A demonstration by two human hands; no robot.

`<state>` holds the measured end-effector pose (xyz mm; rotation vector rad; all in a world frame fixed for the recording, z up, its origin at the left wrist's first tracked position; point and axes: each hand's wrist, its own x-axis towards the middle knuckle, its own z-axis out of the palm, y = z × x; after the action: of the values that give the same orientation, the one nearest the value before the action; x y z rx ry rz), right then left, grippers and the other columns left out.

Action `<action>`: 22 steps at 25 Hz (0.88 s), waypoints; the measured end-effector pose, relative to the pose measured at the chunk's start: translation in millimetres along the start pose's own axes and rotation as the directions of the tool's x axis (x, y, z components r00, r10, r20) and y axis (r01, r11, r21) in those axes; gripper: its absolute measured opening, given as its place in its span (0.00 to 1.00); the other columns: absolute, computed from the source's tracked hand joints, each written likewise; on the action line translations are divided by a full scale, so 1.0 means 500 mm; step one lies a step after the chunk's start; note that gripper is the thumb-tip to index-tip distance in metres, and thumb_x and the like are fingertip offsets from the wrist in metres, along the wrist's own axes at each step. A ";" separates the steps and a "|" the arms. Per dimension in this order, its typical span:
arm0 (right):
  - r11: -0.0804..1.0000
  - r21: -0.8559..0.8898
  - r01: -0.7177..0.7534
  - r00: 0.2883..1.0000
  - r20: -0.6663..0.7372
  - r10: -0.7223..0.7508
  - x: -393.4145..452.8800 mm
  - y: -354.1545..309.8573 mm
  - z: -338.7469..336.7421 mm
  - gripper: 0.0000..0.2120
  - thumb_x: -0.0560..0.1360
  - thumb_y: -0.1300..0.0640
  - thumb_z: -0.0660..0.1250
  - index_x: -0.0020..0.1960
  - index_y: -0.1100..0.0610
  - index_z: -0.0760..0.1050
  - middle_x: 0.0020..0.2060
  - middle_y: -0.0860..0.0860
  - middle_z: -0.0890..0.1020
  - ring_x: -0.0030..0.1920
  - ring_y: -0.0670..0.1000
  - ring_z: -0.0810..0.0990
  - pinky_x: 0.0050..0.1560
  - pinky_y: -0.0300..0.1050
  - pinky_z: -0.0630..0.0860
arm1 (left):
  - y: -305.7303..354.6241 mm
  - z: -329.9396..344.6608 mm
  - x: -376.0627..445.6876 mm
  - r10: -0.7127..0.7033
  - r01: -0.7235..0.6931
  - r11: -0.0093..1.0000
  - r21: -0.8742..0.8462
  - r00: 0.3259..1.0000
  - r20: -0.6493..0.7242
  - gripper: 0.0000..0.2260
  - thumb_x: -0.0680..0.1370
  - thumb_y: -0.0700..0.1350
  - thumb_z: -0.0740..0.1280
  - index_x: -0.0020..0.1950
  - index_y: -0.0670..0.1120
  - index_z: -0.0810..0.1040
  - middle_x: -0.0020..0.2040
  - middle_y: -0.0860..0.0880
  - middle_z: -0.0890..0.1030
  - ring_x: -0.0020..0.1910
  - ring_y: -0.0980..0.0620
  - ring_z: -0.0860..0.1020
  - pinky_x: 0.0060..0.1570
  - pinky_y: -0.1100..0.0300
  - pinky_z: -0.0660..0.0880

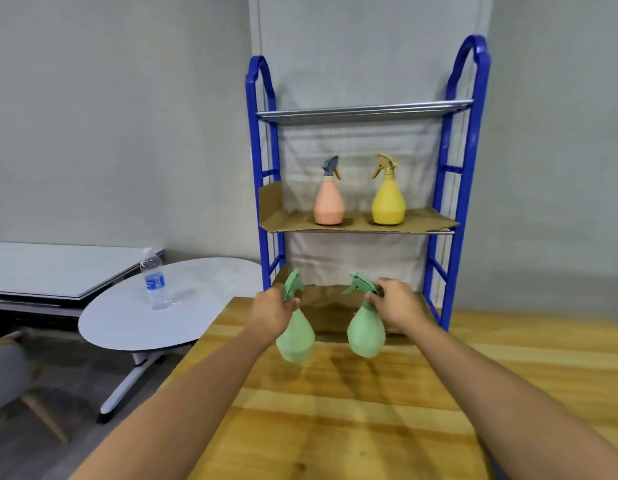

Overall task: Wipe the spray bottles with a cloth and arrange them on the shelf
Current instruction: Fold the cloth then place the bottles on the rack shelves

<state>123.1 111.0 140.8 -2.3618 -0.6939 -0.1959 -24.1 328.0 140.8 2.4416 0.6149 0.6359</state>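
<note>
Now each hand, left (273, 306) and right (392, 303), grips a green bottle's neck (easy to carry) to reach the bottom shelf (330, 306)

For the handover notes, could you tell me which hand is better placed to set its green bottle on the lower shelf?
Probably right: the right hand holds its green bottle nearer the lower shelf.

A plain indoor room: grey walls, a blue shelf rack (366, 168), wooden table (352, 410), round side table (169, 306)
</note>
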 end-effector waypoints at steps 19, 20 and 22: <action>0.989 0.083 -0.124 0.992 -0.018 0.126 0.299 0.189 0.092 0.07 0.79 0.48 0.67 0.51 0.51 0.74 0.41 0.52 0.81 0.40 0.51 0.79 0.38 0.46 0.75 | 0.029 0.278 0.333 0.056 -0.043 0.991 -0.128 0.994 0.096 0.10 0.79 0.54 0.69 0.55 0.49 0.75 0.45 0.48 0.81 0.41 0.50 0.81 0.42 0.53 0.81; 0.987 0.105 -0.124 0.991 -0.028 0.128 0.292 0.190 0.099 0.08 0.78 0.47 0.67 0.51 0.51 0.73 0.41 0.51 0.81 0.40 0.51 0.79 0.38 0.46 0.75 | 0.024 0.290 0.331 0.065 -0.050 0.987 -0.155 0.994 0.093 0.12 0.79 0.54 0.69 0.56 0.49 0.75 0.47 0.47 0.81 0.42 0.50 0.81 0.44 0.53 0.81; 0.986 0.130 -0.106 0.993 -0.044 0.113 0.272 0.191 0.111 0.15 0.77 0.47 0.69 0.59 0.52 0.72 0.47 0.51 0.83 0.41 0.50 0.79 0.34 0.41 0.75 | 0.009 0.303 0.325 0.078 -0.048 0.974 -0.223 0.989 0.129 0.19 0.76 0.56 0.72 0.62 0.49 0.73 0.54 0.49 0.80 0.49 0.50 0.80 0.49 0.55 0.79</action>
<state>286.7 143.6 87.1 -2.2571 -0.5344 -0.1593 188.0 355.1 80.4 2.2811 0.3908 0.5261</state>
